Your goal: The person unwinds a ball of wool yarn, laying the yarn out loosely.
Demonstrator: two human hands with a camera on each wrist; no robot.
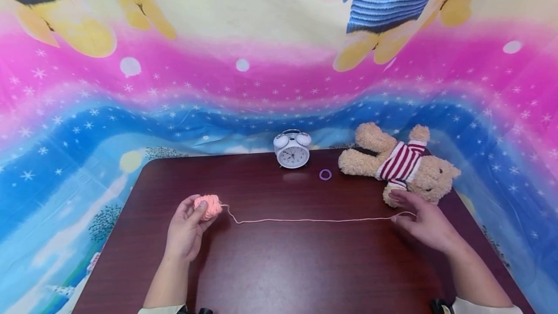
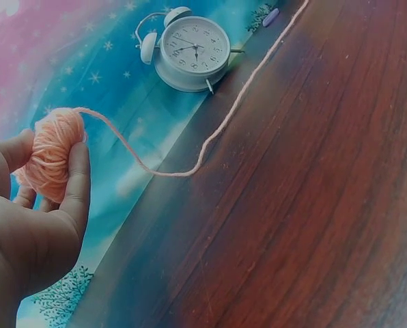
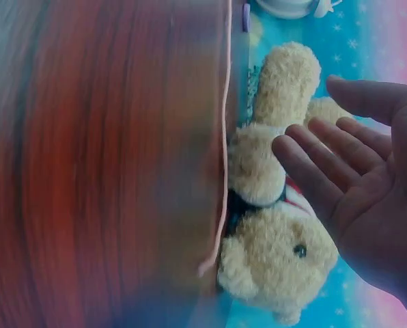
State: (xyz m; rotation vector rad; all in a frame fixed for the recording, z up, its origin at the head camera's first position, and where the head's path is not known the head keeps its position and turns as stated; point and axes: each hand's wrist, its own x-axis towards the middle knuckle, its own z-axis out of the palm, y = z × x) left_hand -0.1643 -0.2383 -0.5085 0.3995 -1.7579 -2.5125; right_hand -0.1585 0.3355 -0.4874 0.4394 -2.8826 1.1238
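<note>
Yarn ball (image 1: 209, 207) in peach is held between the thumb and fingers of the left hand (image 1: 187, 229), at the left of the table (image 1: 287, 265). Its loose strand (image 1: 305, 220) runs right towards the right hand (image 1: 427, 221), whose grip is wide, fingers straight, holding nothing. Far right lies a teddy bear (image 1: 401, 161); a clock (image 1: 293, 155) stands at the far edge.

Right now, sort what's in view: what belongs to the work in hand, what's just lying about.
In the work:
peach yarn ball, held by the left hand
its strand, running toward the right hand

Just lying about:
white alarm clock
purple ring
teddy bear
</note>
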